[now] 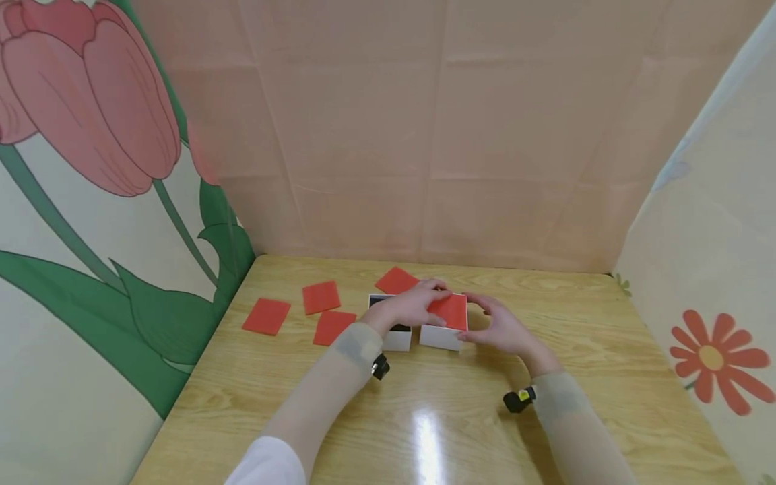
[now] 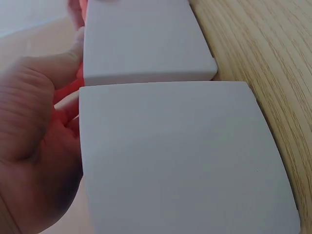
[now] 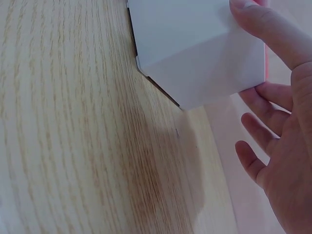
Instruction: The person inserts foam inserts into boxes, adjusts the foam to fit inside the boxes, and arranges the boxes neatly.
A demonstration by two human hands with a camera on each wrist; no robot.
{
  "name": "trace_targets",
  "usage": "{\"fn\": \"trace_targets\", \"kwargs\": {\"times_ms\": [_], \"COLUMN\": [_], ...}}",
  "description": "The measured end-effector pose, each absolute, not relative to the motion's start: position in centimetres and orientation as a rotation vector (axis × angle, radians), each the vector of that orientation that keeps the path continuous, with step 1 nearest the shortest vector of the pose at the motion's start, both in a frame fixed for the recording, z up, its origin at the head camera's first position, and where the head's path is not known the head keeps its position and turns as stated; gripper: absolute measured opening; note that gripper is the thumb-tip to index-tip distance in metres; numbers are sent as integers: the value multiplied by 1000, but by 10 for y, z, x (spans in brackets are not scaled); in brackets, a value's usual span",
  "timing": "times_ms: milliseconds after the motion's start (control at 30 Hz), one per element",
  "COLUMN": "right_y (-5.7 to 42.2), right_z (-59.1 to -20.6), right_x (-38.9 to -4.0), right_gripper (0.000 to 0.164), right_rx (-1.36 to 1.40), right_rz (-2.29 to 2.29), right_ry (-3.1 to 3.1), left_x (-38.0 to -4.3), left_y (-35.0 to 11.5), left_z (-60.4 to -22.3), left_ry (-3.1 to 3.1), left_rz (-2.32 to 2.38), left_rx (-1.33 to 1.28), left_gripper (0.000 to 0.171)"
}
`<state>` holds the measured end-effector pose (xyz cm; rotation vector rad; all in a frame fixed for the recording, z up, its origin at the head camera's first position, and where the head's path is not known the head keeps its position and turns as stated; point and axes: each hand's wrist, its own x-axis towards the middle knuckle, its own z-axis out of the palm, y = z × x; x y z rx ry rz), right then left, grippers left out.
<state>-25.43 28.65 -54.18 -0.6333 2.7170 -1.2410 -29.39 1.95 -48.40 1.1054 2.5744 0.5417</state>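
Two small white boxes stand side by side on the table. The left box (image 1: 397, 340) is uncovered, with a dark interior partly hidden by my left forearm and hand. Over the right box (image 1: 440, 338) lies a flat red square (image 1: 451, 310), inside its white rim at the right. My left hand (image 1: 412, 304) reaches across the left box and holds the red square near its left side, thumb nearer me and fingers at the back. With thumb at the near corner and fingertips at the far one, my right hand (image 1: 500, 328) grips the right box.
Several more red squares lie around: one at the far left (image 1: 267, 316), one behind it (image 1: 321, 297), one by my left forearm (image 1: 333, 327) and one behind the boxes (image 1: 397, 280). A pink cloth wall (image 1: 364, 135) rises behind the wooden table (image 1: 467, 431).
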Motion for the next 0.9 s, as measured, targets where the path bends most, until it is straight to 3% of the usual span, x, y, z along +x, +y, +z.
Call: {"fn": "trace_targets", "kwargs": {"times_ms": [900], "right_y": [283], "right_z": [-546], "right_x": [-258], "right_gripper": [95], "right_rx": [-692], "right_rz": [-1247], "right_ry": [2734], "left_x": [-282], "left_y": [43], "left_z": [-482], "left_ry": [2831], "left_rz": [358], "left_rx": [1200], "left_gripper": [59]}}
